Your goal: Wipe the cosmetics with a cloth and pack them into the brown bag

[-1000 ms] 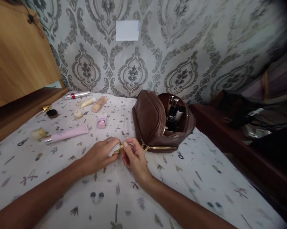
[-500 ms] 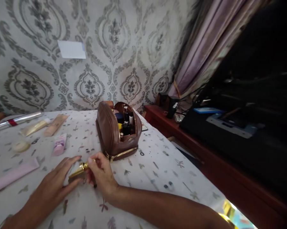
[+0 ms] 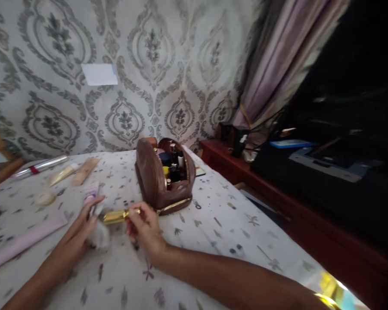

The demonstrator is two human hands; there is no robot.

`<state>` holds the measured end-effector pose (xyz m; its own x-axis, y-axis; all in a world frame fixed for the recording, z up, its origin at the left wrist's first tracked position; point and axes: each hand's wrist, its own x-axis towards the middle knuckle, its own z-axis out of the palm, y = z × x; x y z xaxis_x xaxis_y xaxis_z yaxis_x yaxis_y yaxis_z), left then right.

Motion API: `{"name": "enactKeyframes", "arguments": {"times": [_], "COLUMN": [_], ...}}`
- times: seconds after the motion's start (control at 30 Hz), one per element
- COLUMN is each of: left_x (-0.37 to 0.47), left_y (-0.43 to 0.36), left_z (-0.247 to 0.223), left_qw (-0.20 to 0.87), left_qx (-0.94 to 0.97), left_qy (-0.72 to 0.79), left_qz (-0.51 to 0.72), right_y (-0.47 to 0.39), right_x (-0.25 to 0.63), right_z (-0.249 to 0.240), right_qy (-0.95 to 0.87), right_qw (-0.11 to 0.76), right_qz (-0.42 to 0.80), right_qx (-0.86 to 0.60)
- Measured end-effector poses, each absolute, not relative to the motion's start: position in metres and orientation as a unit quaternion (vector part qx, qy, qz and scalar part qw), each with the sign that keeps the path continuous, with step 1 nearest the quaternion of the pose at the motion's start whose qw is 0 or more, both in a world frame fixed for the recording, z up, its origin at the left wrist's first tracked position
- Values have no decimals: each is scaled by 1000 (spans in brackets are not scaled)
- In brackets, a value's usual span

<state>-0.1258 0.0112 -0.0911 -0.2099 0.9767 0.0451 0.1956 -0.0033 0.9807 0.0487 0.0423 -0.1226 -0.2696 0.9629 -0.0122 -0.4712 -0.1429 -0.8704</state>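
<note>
My right hand (image 3: 145, 226) pinches a small shiny gold bottle (image 3: 114, 217) by its narrow end and holds it level above the patterned cloth. Facing it, my left hand (image 3: 80, 232) has a crumpled white tissue (image 3: 98, 232) between thumb and fingers, blurred by motion. A small gap shows between the tissue and the bottle's wide end. Just behind my right hand stands a brown cosmetic bag (image 3: 151, 181), unzipped, with several dark bottles (image 3: 174, 172) and a yellow item inside. A pink and white tube (image 3: 91, 191) lies beyond my left fingers, partly covered.
On the left lie a long pink tube (image 3: 29, 241), a round cream-coloured item (image 3: 45, 198), a cream tube (image 3: 63, 174), a beige tube (image 3: 85, 171) and a silver cylinder (image 3: 48, 164). A dark red stand (image 3: 226, 161) with electronics borders the cloth-covered surface (image 3: 213, 224) on the right.
The gold bottle has turned level and moved out of my left hand's grasp. A white tissue now shows in my left hand. The view has shifted slightly left.
</note>
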Motion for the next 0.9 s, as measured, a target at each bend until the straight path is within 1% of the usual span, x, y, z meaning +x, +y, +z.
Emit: {"name": "enactKeyframes", "arguments": {"times": [0.07, 0.1, 0.17, 0.3, 0.37, 0.47, 0.57, 0.67, 0.77, 0.83, 0.9], "left_x": [-120, -118, -116, -121, -123, -123, -121, -120, -119, -117, -115], "left_y": [13, 14, 17, 17, 13, 6, 1, 0, 1, 2, 3], "left_z": [-86, -84, -83, -88, -92, -97, -101, -101, -97, -91, -86], "left_qw": [503, 537, 554, 531, 503, 425, 385, 381, 384, 401, 440], "left_qx": [395, 378, 358, 410, 489, 612, 666, 677, 657, 626, 571], "left_qy": [546, 511, 486, 474, 481, 502, 497, 484, 487, 500, 525], "left_qz": [541, 554, 574, 571, 526, 440, 402, 402, 428, 443, 453], "right_y": [45, 45, 46, 45, 44, 43, 44, 44, 43, 42, 40], "right_x": [49, 49, 49, 50, 50, 50, 49, 50, 50, 50, 51], "right_z": [-124, -124, -122, -117, -116, -115, -117, -118, -116, -113, -110], "right_qy": [-379, -373, -366, -364, -368, -386, -405, -426, -436, -433, -423], "right_qw": [535, 534, 534, 527, 523, 504, 484, 477, 478, 483, 492], "right_qz": [690, 696, 704, 716, 716, 720, 725, 719, 712, 711, 710], "right_qx": [-306, -302, -291, -278, -280, -281, -276, -271, -270, -271, -275]}}
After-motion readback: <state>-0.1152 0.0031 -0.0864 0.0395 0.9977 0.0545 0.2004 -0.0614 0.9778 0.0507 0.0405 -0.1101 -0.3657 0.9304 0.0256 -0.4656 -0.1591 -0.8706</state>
